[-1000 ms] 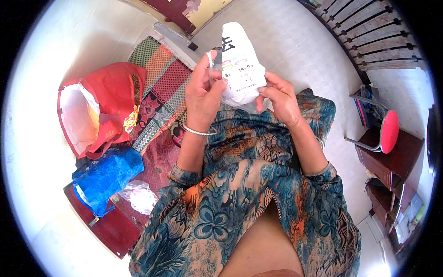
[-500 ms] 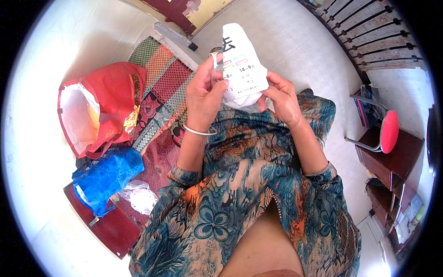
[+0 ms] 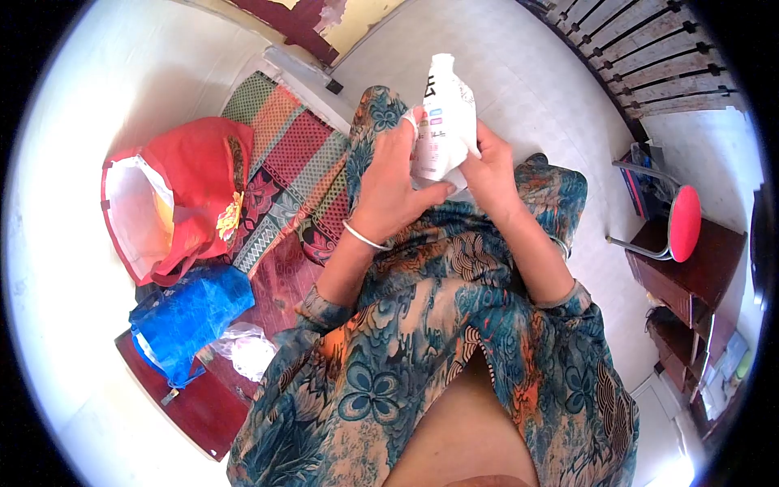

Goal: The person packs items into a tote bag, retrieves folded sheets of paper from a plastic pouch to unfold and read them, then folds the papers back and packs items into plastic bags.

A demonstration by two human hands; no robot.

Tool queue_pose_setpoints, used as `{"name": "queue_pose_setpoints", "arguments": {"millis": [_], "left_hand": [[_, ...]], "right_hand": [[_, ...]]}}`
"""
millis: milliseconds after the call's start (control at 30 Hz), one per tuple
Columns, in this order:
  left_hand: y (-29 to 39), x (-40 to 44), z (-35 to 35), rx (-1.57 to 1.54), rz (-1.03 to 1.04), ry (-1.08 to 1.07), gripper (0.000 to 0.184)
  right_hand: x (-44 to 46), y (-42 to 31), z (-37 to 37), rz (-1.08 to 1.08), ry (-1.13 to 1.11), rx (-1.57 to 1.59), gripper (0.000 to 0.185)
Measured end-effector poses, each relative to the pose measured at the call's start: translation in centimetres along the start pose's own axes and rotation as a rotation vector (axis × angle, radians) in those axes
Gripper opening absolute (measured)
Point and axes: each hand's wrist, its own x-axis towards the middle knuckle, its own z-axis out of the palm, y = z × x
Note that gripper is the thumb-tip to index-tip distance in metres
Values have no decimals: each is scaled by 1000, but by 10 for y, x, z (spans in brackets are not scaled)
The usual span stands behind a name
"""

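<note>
A folded white printed paper (image 3: 441, 134) with a dark character and small coloured labels is held up above my lap. My left hand (image 3: 389, 183) grips its left side, thumb stretched across the lower edge and fingers behind the sheet. On the right, my right hand (image 3: 491, 170) pinches the lower right edge. White material shows under the paper's bottom edge between the hands; what it is I cannot make out. A light bangle (image 3: 365, 237) circles my left wrist. Patterned cloth (image 3: 462, 235) covers my lap below.
At left, a red bag (image 3: 195, 158) gapes on a bench with a patterned cover (image 3: 280, 146). Beside it lie a blue plastic bag (image 3: 191, 321) and a clear plastic bag (image 3: 245, 349). A red round stool (image 3: 686, 223) rests on a brown cabinet (image 3: 690, 268) at right.
The paper has turned more edge-on and narrowed, its printed sums less visible. My left hand has shifted right and rotated, its thumb now lower. My right hand has moved slightly left.
</note>
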Motion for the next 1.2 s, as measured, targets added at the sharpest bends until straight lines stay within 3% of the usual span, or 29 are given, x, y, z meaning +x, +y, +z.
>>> {"name": "queue_pose_setpoints", "arguments": {"millis": [100,200,300,400,500,633,933,1133,1200], "left_hand": [[2,0,5,-19,-27,50,77],[-12,-1,10,-217,49,174,57],[-6,-1,4,-481,-203,169,38],[1,0,1,-472,-241,235,32],[-1,-2,-2,-474,-227,219,33],[-9,-2,3,-736,-308,286,30],[-10,-1,1,-835,-325,300,30],[-22,-2,4,-936,-317,299,32],[-20,-2,3,-979,-307,306,33]], "right_hand": [[-1,-7,-1,7,2,-47,27],[-3,-9,-2,43,-13,29,28],[-2,-12,-3,100,-24,92,29],[-2,-12,-3,130,-29,145,31],[-2,-11,-1,133,-45,135,33],[-2,-12,-3,138,-75,67,38],[-5,-25,0,45,-181,123,70],[1,-10,-9,9,-152,-169,73],[2,-9,-6,34,-103,-67,71]]}}
